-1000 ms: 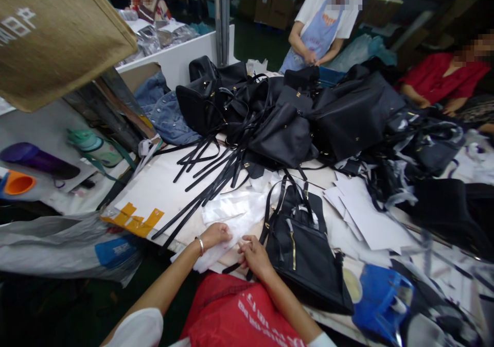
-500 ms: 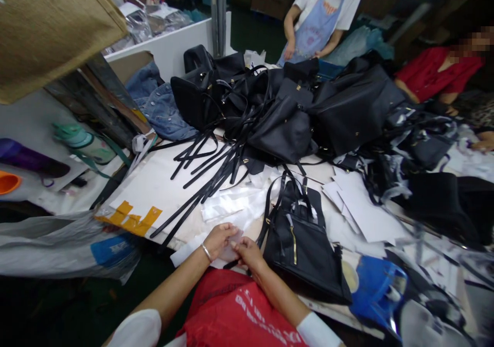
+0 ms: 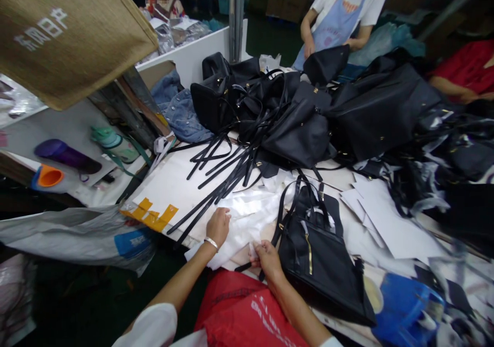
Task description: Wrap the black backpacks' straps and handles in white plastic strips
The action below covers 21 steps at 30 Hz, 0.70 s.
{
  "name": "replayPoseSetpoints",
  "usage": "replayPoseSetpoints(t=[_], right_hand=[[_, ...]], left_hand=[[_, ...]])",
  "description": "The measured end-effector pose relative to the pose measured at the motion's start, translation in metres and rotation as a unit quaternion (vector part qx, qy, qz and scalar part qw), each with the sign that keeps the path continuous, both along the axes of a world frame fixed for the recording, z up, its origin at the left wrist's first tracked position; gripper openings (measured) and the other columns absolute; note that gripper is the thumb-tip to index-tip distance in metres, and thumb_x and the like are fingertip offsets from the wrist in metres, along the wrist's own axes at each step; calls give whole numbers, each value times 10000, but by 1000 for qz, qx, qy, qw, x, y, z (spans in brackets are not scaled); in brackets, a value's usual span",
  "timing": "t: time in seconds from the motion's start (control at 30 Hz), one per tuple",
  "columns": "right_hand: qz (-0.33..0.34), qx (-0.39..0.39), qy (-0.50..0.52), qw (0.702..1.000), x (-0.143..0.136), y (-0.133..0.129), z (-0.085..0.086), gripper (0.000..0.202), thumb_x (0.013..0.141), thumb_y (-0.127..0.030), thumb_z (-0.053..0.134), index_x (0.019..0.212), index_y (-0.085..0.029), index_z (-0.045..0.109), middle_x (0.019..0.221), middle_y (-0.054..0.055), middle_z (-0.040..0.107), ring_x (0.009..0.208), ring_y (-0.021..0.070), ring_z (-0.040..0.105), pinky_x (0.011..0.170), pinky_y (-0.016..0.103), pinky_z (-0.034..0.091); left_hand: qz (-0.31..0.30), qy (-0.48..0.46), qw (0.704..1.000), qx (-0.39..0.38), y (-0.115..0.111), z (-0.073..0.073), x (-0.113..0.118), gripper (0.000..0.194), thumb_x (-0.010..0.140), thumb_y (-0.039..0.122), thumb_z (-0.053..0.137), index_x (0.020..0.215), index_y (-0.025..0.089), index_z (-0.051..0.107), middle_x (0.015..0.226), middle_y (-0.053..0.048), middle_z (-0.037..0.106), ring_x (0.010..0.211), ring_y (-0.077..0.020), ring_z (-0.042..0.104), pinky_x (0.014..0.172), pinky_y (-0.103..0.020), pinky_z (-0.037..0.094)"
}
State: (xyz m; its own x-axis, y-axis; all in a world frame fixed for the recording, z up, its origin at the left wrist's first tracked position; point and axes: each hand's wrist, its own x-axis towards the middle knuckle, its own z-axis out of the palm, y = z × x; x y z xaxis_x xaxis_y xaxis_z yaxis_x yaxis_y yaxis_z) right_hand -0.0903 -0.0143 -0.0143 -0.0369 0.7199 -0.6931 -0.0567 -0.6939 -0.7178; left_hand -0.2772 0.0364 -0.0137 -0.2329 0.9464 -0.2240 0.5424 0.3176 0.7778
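Note:
My left hand, a silver bangle at its wrist, is over the near edge of a spread of clear plastic film and white sheets. Its fingers are curled together, and what they hold, if anything, is hidden. Lower and to the right, my right hand pinches a small piece of translucent plastic film between thumb and fingers. Just right of that hand lies a black backpack with a gold zip and its straps toward the back. Several loose black straps stretch across the table left of it.
Black bags are heaped along the back. White paper sheets and a blue plastic container lie to the right. Yellow tape marks the left table edge, near a denim garment. A co-worker in a blue apron stands opposite.
My hands, close together before at a piece of film, have come apart: the left up and forward, the right lower with film in its fingers. The view has swung left.

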Motion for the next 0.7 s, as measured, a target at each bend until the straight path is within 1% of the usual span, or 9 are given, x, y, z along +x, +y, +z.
replayPoseSetpoints(t=[0.07, 0.13, 0.2, 0.27, 0.47, 0.53, 0.6, 0.67, 0.7], right_hand=[[-10, -7, 3, 1000, 0, 1, 1, 445, 623, -592, 640, 733, -209, 443, 550, -23, 605, 419, 127, 543, 361, 207, 396], [-17, -20, 4, 1000, 0, 3, 1, 450, 627, -601, 647, 724, -209, 449, 547, -21, 607, 417, 128, 548, 363, 211, 411], [-21, -28, 6, 999, 1, 4, 0, 458, 630, -614, 651, 717, -208, 455, 539, -22, 604, 406, 122, 541, 365, 215, 423], [-24, -25, 11, 999, 2, 5, 0, 470, 636, -630, 649, 720, -208, 460, 540, -21, 607, 399, 113, 532, 368, 210, 429], [-44, -8, 38, 998, 2, 5, 5, 465, 665, -622, 652, 719, -198, 471, 565, -17, 622, 386, 87, 502, 365, 184, 408], [-62, 3, 75, 995, 4, 6, 10, 426, 679, -572, 677, 746, -193, 495, 607, -14, 637, 413, 81, 511, 388, 176, 416], [-95, 11, 115, 989, 6, 7, 15, 390, 682, -517, 708, 795, -194, 521, 673, -7, 658, 469, 81, 540, 437, 171, 442], [-126, 1, 140, 982, 9, 7, 19, 385, 671, -478, 734, 853, -199, 542, 755, 9, 678, 556, 95, 587, 510, 180, 477], [-134, -9, 146, 980, 9, 7, 22, 394, 664, -467, 743, 880, -201, 550, 804, 22, 686, 612, 108, 610, 552, 191, 492]], left_hand=[[-66, 184, 980, 28, 8, 0, -16, 239, 838, 209, 514, 1072, 180, 553, 1120, -104, 556, 1073, -237, 488, 942, -366, 359], [-123, 268, 956, 2, 16, -1, -26, 197, 818, 211, 550, 1007, 165, 583, 1053, -114, 576, 1019, -251, 504, 890, -370, 375], [-155, 286, 945, -19, 22, -3, -32, 98, 821, 211, 546, 876, 160, 609, 936, -107, 595, 942, -247, 524, 836, -364, 385], [-162, 280, 946, -19, 25, -5, -34, 112, 837, 207, 515, 800, 159, 610, 878, -104, 597, 911, -243, 529, 813, -361, 382], [-177, 247, 953, -4, 23, 8, -36, 178, 862, 236, 461, 782, 172, 606, 860, -86, 610, 888, -216, 540, 802, -334, 384], [-144, 156, 977, -18, 18, 14, -34, 177, 857, 263, 465, 772, 177, 594, 834, -72, 618, 858, -200, 554, 779, -315, 398], [-91, 8, 994, -58, 12, 20, -28, 183, 847, 296, 468, 760, 174, 573, 757, -54, 624, 754, -173, 576, 698, -287, 423], [-52, -154, 980, -117, 3, 23, -18, 186, 825, 331, 488, 768, 167, 555, 687, -38, 628, 635, -145, 581, 607, -257, 431], [-49, -207, 967, -141, -1, 24, -12, 188, 809, 344, 507, 775, 164, 547, 667, -33, 633, 593, -134, 580, 572, -245, 428]])
